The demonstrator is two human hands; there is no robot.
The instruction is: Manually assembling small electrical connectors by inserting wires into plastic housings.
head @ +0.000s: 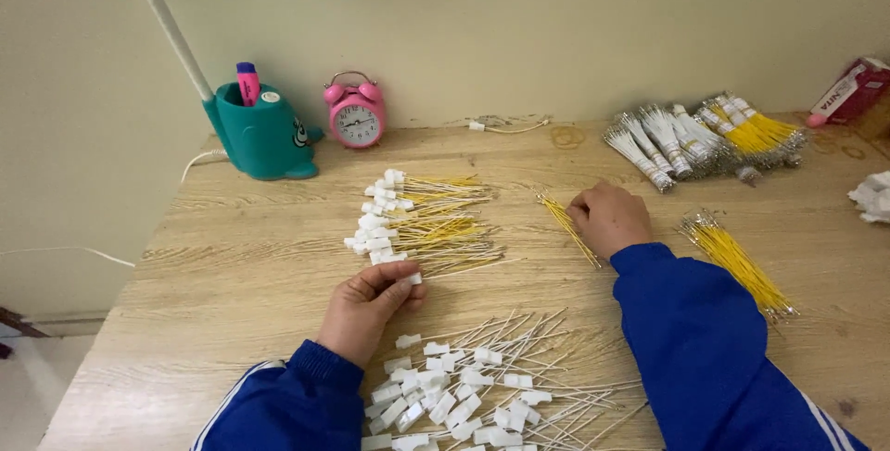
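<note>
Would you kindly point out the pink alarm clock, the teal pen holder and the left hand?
pink alarm clock (356,123): head view, dial.
teal pen holder (262,139): head view, front wall.
left hand (369,303): head view, back of hand.

Soft, even, fairly bright light, faint shadows, no glare; sharp throughout, slight wide-angle bending at edges.

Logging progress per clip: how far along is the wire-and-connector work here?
Looks done: a pile of yellow wires with white connectors. In hand: the left hand holds a white connector at that pile's edge; the right hand rests on loose yellow wires. Left: white-wired connectors, a yellow bundle and tied bundles.
</note>
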